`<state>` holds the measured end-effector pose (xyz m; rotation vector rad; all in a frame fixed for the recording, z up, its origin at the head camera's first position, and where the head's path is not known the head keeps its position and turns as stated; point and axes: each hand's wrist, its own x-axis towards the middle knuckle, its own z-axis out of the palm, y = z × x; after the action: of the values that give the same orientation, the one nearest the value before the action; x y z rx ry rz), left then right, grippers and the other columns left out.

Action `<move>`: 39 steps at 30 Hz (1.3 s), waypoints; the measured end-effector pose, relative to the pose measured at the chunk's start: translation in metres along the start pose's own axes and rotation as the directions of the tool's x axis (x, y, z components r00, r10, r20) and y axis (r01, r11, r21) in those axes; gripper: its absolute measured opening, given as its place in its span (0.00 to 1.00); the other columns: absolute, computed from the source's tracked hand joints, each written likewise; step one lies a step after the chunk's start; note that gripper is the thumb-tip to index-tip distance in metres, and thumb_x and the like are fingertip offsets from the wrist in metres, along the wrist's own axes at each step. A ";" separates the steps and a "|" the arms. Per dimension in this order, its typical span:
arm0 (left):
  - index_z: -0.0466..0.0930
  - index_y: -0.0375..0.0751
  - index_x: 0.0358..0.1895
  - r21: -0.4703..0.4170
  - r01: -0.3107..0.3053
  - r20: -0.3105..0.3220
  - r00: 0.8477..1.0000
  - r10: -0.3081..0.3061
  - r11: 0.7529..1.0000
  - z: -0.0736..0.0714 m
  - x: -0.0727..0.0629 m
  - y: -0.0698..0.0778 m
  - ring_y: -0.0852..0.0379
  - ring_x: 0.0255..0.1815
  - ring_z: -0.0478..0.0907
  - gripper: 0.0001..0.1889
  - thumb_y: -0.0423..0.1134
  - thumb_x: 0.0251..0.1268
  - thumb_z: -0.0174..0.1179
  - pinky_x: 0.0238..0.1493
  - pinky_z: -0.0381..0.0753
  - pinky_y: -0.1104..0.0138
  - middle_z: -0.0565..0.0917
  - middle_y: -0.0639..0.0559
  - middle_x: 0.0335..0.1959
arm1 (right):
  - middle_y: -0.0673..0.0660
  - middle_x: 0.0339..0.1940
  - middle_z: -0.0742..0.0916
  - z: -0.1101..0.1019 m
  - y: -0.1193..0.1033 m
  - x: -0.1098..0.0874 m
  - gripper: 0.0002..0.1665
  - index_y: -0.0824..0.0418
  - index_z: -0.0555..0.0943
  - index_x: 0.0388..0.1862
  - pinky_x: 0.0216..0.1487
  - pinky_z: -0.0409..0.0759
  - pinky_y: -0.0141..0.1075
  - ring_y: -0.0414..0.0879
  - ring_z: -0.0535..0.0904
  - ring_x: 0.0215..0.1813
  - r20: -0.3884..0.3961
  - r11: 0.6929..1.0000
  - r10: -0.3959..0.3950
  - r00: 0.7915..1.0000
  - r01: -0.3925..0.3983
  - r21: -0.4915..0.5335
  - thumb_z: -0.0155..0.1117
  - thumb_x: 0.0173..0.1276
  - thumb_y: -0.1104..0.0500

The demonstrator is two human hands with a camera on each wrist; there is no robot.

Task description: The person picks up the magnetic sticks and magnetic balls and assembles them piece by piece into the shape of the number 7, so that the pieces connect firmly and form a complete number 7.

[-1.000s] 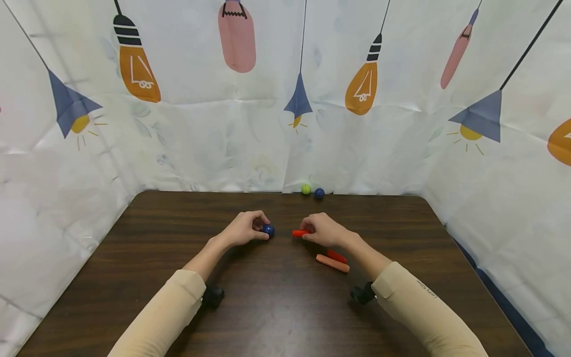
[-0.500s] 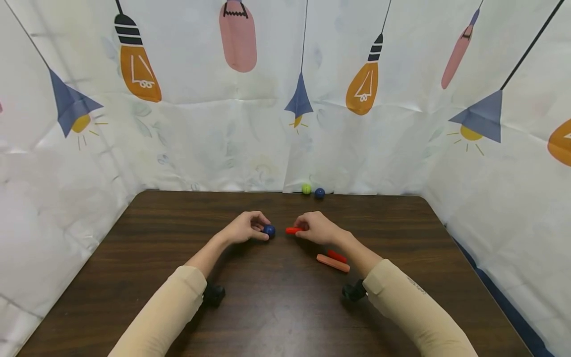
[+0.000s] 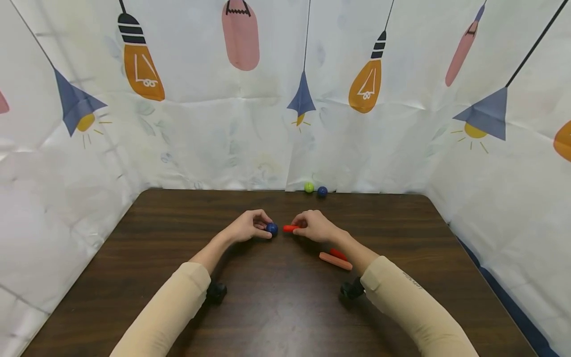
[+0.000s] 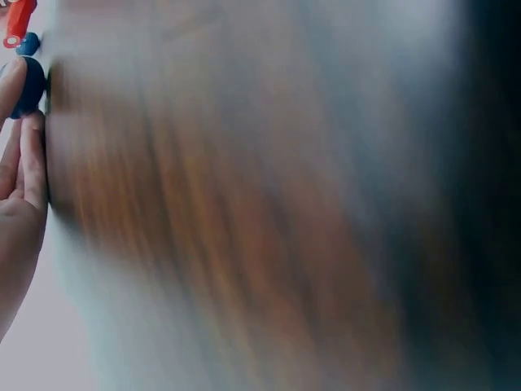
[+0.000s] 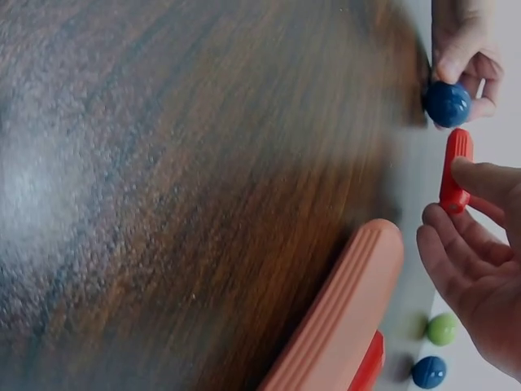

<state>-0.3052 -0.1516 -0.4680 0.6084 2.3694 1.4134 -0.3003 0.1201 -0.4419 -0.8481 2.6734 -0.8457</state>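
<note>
Between the thumb and fingers of my left hand is a shiny blue ball, close over the table. My right hand pinches a short red grooved stick with rounded ends, pointing left at the ball. A narrow gap separates stick and ball in the head view. The right wrist view shows the tip of the red stick close by the blue ball. At the left wrist view's edge, the blue ball is partly covered by the thumb.
Near the right forearm, a longer salmon grooved stick lies beside another red stick on the dark wooden table. A green ball and a second blue ball sit at the far edge, against the printed curtain.
My right hand has moved left with the red stick, narrowing the gap to the blue ball. The left hand keeps its hold on the ball, nearly still.
</note>
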 end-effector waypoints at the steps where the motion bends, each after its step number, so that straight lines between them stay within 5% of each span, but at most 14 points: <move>1: 0.80 0.34 0.51 -0.001 0.002 0.000 1.000 -0.002 1.000 0.000 0.000 0.000 0.46 0.54 0.81 0.16 0.31 0.63 0.73 0.60 0.79 0.57 0.82 0.42 0.51 | 0.49 0.39 0.88 0.001 -0.001 0.000 0.11 0.61 0.88 0.50 0.42 0.80 0.36 0.40 0.80 0.37 -0.001 1.000 0.003 1.000 -0.003 0.001 0.71 0.72 0.60; 18: 0.80 0.37 0.51 0.082 0.009 -0.077 0.997 -0.002 0.997 0.015 -0.012 0.015 0.47 0.54 0.81 0.14 0.31 0.65 0.72 0.60 0.78 0.53 0.83 0.44 0.50 | 0.48 0.33 0.84 0.011 -0.001 -0.002 0.10 0.60 0.87 0.49 0.38 0.77 0.35 0.42 0.77 0.34 -0.027 0.998 0.049 0.998 -0.048 0.032 0.71 0.72 0.58; 25: 0.82 0.36 0.53 0.095 0.012 -0.193 0.981 0.006 0.995 0.024 -0.014 0.020 0.46 0.51 0.83 0.15 0.31 0.65 0.71 0.57 0.80 0.53 0.84 0.42 0.51 | 0.49 0.37 0.86 0.008 0.001 -0.002 0.10 0.61 0.87 0.50 0.39 0.79 0.36 0.41 0.78 0.35 -0.042 0.999 0.039 0.998 -0.038 0.037 0.70 0.73 0.59; 31: 0.81 0.37 0.58 0.029 0.066 -0.269 0.962 -0.056 0.997 0.033 -0.016 0.018 0.44 0.57 0.82 0.19 0.31 0.66 0.71 0.59 0.79 0.51 0.85 0.42 0.55 | 0.51 0.39 0.87 0.008 -0.002 0.001 0.12 0.62 0.87 0.51 0.41 0.80 0.36 0.42 0.79 0.36 -0.035 0.999 0.026 0.999 -0.026 0.026 0.70 0.73 0.59; 39: 0.83 0.37 0.61 0.043 0.086 -0.311 0.948 -0.069 0.995 0.042 -0.016 0.021 0.44 0.56 0.83 0.19 0.33 0.68 0.70 0.58 0.80 0.52 0.86 0.42 0.54 | 0.52 0.40 0.87 0.008 -0.005 0.002 0.12 0.62 0.86 0.52 0.41 0.80 0.36 0.41 0.80 0.36 -0.040 0.999 0.044 0.998 -0.044 0.021 0.69 0.73 0.60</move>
<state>-0.2681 -0.1195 -0.4679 0.3196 2.6485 1.5057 -0.2971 0.1121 -0.4453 -0.7727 2.7025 -0.8870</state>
